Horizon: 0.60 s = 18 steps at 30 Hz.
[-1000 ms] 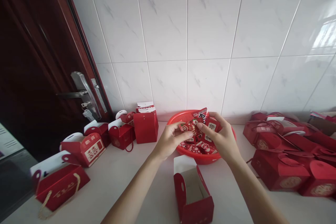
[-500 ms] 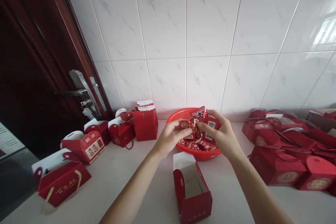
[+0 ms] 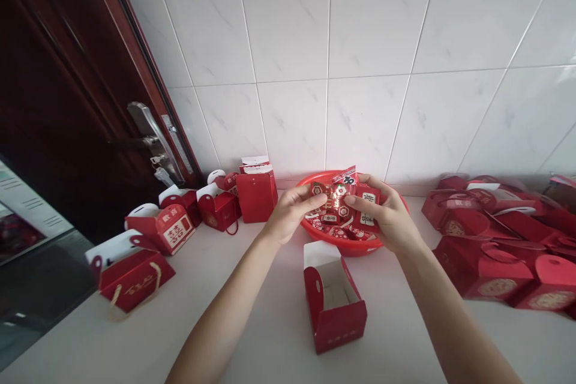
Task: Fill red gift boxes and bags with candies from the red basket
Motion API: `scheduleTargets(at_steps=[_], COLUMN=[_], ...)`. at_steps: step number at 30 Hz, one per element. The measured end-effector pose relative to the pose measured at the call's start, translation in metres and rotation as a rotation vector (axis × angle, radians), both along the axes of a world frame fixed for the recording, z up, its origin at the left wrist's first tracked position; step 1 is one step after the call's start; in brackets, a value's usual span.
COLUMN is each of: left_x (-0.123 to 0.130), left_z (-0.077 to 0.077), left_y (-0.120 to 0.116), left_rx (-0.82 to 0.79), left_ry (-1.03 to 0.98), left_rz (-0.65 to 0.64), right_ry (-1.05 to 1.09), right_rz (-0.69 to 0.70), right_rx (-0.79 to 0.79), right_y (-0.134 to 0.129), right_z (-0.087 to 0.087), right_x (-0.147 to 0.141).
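Over a red plastic basket [image 3: 351, 247], my left hand [image 3: 290, 211] pinches the left edge of a shiny red sweet packet [image 3: 332, 199] printed with pale flowers. My right hand [image 3: 387, 211] is closed on several packets, its thumb pressing the flowered one from the right. Among them are a red packet with a black character [image 3: 346, 177] and a red packet with a white label [image 3: 369, 204]. More wrapped sweets [image 3: 335, 230] lie in the basket below. In front stands an open red gift box [image 3: 339, 330], its pale inside showing no contents.
Several open red gift boxes [image 3: 168, 228] and an upright red bag-like box [image 3: 256, 198] stand to the left. Many red boxes [image 3: 488, 270] are packed together at the right. A tiled wall [image 3: 292, 120] runs behind, with a dark wooden door [image 3: 67, 72] at left.
My fingers have spread the packets a little, so the flowered one now shows flatter and more fully. The view has shifted, moving the boxes and basket slightly up and right in the picture.
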<state>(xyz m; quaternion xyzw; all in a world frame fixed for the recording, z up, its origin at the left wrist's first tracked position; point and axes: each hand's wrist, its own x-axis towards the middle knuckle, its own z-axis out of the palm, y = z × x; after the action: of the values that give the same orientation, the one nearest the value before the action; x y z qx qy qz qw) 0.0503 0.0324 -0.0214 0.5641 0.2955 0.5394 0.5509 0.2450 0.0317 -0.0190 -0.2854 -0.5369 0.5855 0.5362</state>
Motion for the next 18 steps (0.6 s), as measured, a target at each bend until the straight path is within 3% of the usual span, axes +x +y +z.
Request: scheduleTargets(at_steps=[3, 8, 11, 15, 18], left_x=[-0.0048, -0.0104, -0.0102, -0.0096, -0.0109], left_z=[0.0016, 0.0064, 0.0084, 0.0089, 0.0083], left_y=[0.0012, 0.0034, 0.0014, -0.0042, -0.0054], left_rx=[0.054, 0.000, -0.006, 0.097, 0.142], left_ry=[0.050, -0.013, 0.057, 0.303, 0.394], left_rz=[0.099, 0.255, 0.241, 0.159, 0.186], right_ry=[-0.021, -0.067, -0.167, -0.344, -0.389], right_rz=[-0.025, -0.005, -0.004, 0.022, 0.008], right_rx=[-0.070, -0.074, 0.014, 0.131, 0.154], right_y=[0.0012, 0.0027, 0.0020, -0.0016, -0.0042], right_z=[0.0011, -0.0013, -0.0041, -0.0040, -0.0023], right_x=[-0.0010, -0.0022, -0.0043, -0.0082, -0.0101])
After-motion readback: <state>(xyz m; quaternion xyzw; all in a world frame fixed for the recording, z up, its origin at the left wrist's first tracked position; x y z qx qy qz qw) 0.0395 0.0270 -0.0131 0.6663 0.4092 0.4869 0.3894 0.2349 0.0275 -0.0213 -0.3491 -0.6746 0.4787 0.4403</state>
